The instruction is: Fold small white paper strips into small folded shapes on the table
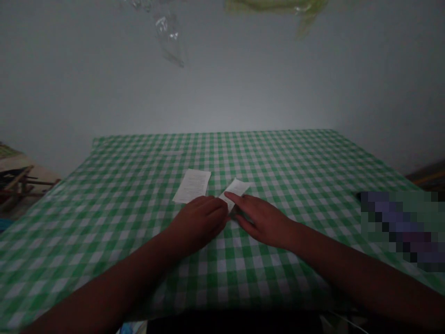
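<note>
A small white printed slip of paper point(237, 189) lies in the middle of the table, partly under both hands. My left hand point(201, 221) rests on its near end with fingers curled down. My right hand point(262, 220) lies beside it, index finger stretched out and pressing on the slip. A second, larger white printed paper point(192, 185) lies flat just to the left, untouched. What is under my palms is hidden.
A green and white checked cloth point(299, 162) covers the table, which stands against a pale wall. A blurred dark object point(399, 222) sits at the right edge. Wooden furniture point(17, 183) stands off to the left. Clear plastic point(168, 32) hangs on the wall.
</note>
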Action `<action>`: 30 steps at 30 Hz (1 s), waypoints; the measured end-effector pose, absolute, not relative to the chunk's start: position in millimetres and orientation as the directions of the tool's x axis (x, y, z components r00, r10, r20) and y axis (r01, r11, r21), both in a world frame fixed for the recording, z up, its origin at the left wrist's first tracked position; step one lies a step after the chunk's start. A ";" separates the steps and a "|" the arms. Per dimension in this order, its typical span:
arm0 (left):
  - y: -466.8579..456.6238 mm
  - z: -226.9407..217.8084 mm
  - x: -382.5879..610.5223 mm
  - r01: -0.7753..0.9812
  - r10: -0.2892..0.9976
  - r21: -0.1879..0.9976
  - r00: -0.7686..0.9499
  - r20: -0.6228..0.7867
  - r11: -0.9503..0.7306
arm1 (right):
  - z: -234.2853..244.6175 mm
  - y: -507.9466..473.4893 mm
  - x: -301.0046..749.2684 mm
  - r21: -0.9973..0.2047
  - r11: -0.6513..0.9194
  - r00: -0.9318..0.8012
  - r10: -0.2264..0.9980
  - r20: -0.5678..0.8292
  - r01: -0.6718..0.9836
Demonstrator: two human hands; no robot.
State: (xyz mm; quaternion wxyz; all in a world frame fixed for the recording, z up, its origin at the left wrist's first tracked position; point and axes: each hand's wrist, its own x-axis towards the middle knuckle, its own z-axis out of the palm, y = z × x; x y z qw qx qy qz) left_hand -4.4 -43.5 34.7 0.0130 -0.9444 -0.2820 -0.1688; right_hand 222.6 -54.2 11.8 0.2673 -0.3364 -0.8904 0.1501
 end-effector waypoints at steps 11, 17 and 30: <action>-27.2 35.9 -16.1 0.619 0.660 0.235 0.729 0.183 -0.749 | 9.9 -48.8 227.9 -0.536 0.559 -0.418 0.829 0.371 0.632; -21.6 29.8 -18.2 0.721 0.733 0.138 0.674 0.092 -0.679 | 16.3 -53.3 230.7 -0.343 0.673 -0.433 0.707 0.560 0.655; -17.8 25.6 -21.7 0.856 0.849 -0.013 0.515 0.116 -0.517 | 19.6 -68.6 226.1 -0.031 0.707 -0.566 0.592 0.574 0.707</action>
